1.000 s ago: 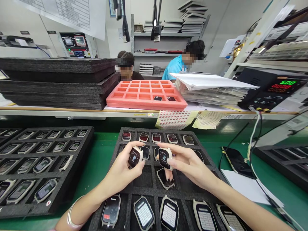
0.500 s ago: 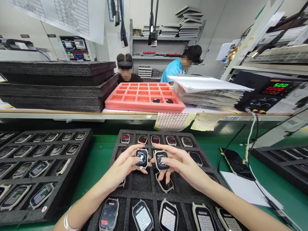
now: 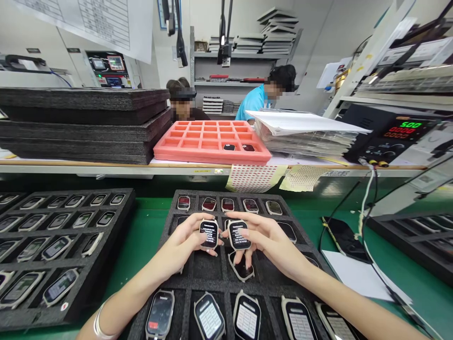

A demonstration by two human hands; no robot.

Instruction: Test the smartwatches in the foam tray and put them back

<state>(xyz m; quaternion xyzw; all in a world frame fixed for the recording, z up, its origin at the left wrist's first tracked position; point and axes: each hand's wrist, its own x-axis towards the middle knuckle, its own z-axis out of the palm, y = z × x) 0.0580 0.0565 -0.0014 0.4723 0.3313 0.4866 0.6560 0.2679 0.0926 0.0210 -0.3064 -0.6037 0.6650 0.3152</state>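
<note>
- Over the middle tray (image 3: 209, 273), the left hand (image 3: 179, 248) and the right hand (image 3: 272, 243) stay side by side. Each has its fingers closed round 1 watch, screen facing up.
- The left watch (image 3: 208, 233) and the right watch (image 3: 239, 235) now show lines of white text. Half a second ago both showed a round dial, and 1 second ago they were held apart and tilted.
- Judging by that, both screens have stepped on together while the grips have barely shifted.
- The middle tray holds a back row (image 3: 227, 204) of 5 watches with reddish screens. A tilted watch (image 3: 241, 269) sits just under the right hand, with empty cells beside it. A front row (image 3: 209, 322) of mostly lit watches lies nearest.
- The left tray (image 3: 128, 208) has 1 watch in each visible cell.
- The pink tray (image 3: 208, 155) on the shelf (image 3: 106, 166) holds 2 dark pieces (image 3: 229, 147). Its other cells are empty.
</note>
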